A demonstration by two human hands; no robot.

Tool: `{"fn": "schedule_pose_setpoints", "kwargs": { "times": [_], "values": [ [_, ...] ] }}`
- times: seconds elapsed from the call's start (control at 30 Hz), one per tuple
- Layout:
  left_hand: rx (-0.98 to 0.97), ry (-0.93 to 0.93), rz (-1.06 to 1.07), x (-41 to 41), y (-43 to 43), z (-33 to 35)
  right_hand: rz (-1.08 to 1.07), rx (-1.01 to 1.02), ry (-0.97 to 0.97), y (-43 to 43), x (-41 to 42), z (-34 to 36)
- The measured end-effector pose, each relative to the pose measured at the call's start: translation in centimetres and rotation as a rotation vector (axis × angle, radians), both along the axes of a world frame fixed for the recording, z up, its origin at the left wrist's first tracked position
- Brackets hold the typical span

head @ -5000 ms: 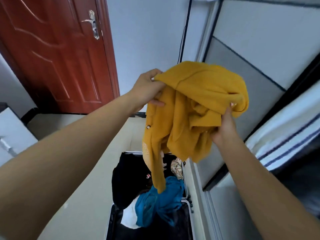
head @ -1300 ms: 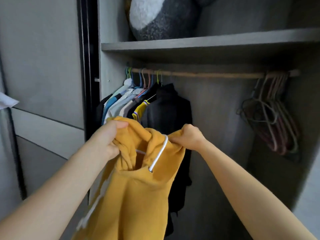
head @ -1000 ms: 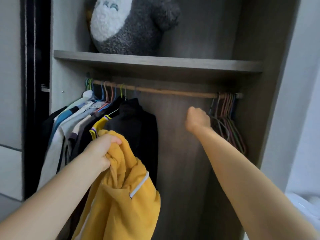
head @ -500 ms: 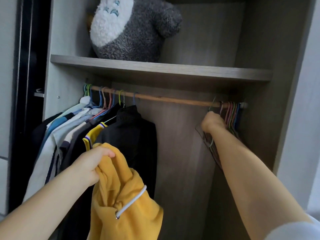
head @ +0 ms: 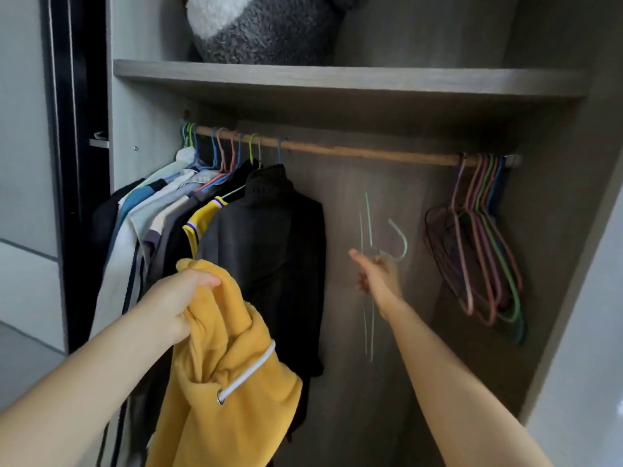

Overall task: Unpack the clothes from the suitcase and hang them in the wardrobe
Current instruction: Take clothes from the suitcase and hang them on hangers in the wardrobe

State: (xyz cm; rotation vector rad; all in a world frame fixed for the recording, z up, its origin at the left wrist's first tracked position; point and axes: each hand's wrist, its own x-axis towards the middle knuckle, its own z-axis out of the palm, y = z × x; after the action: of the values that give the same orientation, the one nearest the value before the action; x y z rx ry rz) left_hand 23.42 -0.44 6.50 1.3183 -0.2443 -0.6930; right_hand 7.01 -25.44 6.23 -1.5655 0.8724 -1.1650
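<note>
Occluded, cropped and blurred regions at the open wardrobe (head: 145,96).
The right hand (head: 377,278) and the green hanger (head: 405,244) it holds are motion-smeared, the hanger's shape unreadable; the plush toy (head: 269,32) is cut by the top edge, the yellow hoodie (head: 219,416) by the bottom; the fingers of the left hand (head: 175,303) are buried in its cloth.

- Rail (head: 354,151): bare, dull wood.
- Yellow hoodie (head: 229,382), below the rail: soft matt fleece cloth.
- Plush toy (head: 269,32), above the rail: shaggy grey-and-white pile.
</note>
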Motion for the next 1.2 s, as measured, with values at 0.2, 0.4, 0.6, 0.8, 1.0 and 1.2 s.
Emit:
{"fn": "schedule_pose_setpoints", "kwargs": {
  "times": [0.2,0.4,0.6,0.8,1.0,1.2],
  "values": [
    [0.082,0.011,0.026,-0.1,2.9,-2.3,0.143,0.340,-0.155,3.7,3.3,-2.1],
    [0.138,0.072,0.105,-0.6,6.1,-4.8,0.673,0.536,-0.523,12.7,3.7,0.3],
    [0.142,0.100,0.179,-1.1,8.5,-5.8,0.777,0.555,-0.697,19.9,7.0,-1.2],
    [0.127,0.066,0.275,-0.3,13.5,-5.5,0.942,0.505,-0.249,24.3,9.4,-10.9],
    [0.627,-0.247,0.463,1.4,21.2,-8.5,1.079,0.259,0.195,23.5,10.3,-12.1],
    [0.272,0.154,0.475,0.3,22.8,-11.5,1.184,0.212,0.339,25.4,10.9,-13.1]
  ]
}}
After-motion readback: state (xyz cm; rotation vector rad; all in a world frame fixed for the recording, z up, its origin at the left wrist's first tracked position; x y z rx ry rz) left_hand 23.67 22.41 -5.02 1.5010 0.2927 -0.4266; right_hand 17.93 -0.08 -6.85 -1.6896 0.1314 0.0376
